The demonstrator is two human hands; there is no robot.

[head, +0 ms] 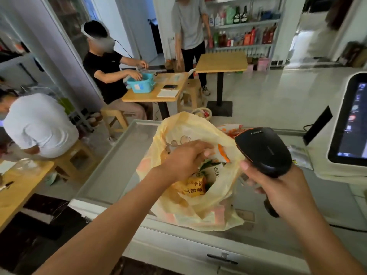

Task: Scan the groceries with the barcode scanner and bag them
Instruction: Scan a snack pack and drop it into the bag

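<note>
A yellow plastic bag (198, 213) stands open on the grey counter (119, 165). Inside lie several snack packets, among them an orange one (193, 187). My left hand (184, 159) reaches into the bag's mouth and pinches a white and orange packet (220, 154) at its top. My right hand (282, 187) grips the handle of a black barcode scanner (264, 149), held just right of the bag with its head pointing away from me. More packets (232, 130) lie behind the bag, partly hidden.
A white touchscreen terminal (349, 124) stands at the counter's right, with a clear wrapper (299, 155) before it. Beyond the counter are wooden tables (222, 62), stools and three people. Shelves of bottles (244, 26) line the back wall.
</note>
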